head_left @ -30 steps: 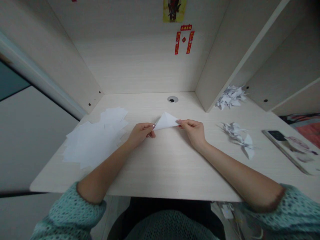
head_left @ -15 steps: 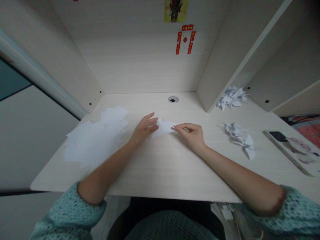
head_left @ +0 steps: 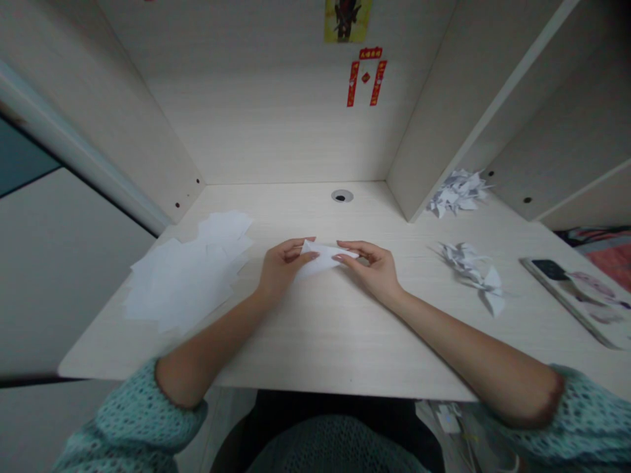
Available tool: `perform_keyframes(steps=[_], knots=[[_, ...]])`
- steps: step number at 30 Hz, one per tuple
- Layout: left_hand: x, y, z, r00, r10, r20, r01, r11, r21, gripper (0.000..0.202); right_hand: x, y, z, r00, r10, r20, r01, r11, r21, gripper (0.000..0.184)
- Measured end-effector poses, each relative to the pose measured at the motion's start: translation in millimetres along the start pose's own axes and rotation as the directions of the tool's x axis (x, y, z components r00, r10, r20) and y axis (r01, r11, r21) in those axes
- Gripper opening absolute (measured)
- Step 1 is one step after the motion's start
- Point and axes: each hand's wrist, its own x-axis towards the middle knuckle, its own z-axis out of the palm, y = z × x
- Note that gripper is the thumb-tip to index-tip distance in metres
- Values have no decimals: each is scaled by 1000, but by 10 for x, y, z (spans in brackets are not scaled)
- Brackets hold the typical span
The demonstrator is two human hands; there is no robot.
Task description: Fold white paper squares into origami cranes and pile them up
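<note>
Between my two hands is a small white folded sheet of paper (head_left: 323, 257), held near the middle of the desk. My left hand (head_left: 284, 264) pinches its left end, thumb on the near face and fingers behind. At the other end, my right hand (head_left: 372, 264) grips the paper between thumb and forefinger. The folds between the fingers are partly hidden. To the left lies a spread pile of flat white paper sheets (head_left: 190, 276). Several folded white paper pieces (head_left: 470, 272) lie right of my right hand.
A larger heap of folded paper pieces (head_left: 457, 192) sits at the back right, beyond the upright partition (head_left: 428, 131). A phone in a patterned case (head_left: 576, 295) lies at the right. A round cable hole (head_left: 342, 196) is near the back panel, which carries red stickers (head_left: 371, 54).
My left hand has gone from loosely spread fingers beside the paper to pinching it. My right hand has shifted its grip, and the paper is now tilted and held from both ends.
</note>
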Motion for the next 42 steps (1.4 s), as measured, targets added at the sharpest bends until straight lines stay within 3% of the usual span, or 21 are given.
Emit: perform_keyframes(steps=[13,31,42], knots=[[-3,4,5,998,4,-67,2,997,78,40,-24,-67,5,997,14,75,-12,1000,-20,21],[0,27,22,990,11,-143,-2,998,65,32,-51,-55,10,998,35,51,-33,999,-39,22],[6,9,11,991,28,-129,-20,998,62,33,-56,-3,10,999,28,42,-26,998,-60,25]])
